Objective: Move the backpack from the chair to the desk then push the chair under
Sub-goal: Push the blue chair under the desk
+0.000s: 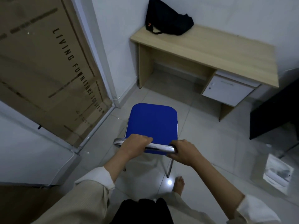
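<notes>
A black backpack lies on the far left corner of the light wood desk, leaning against the wall. The chair with a blue seat and chrome frame stands on the tiled floor in front of the desk, a short way back from its knee space. My left hand grips the left part of the chrome top rail of the chair's back. My right hand is closed around the rail's right end.
A large cardboard box leans against the wall on the left. White drawers hang under the desk's right side. A black panel stands at right, a plastic bag lies on the floor, and my bare foot is behind the chair.
</notes>
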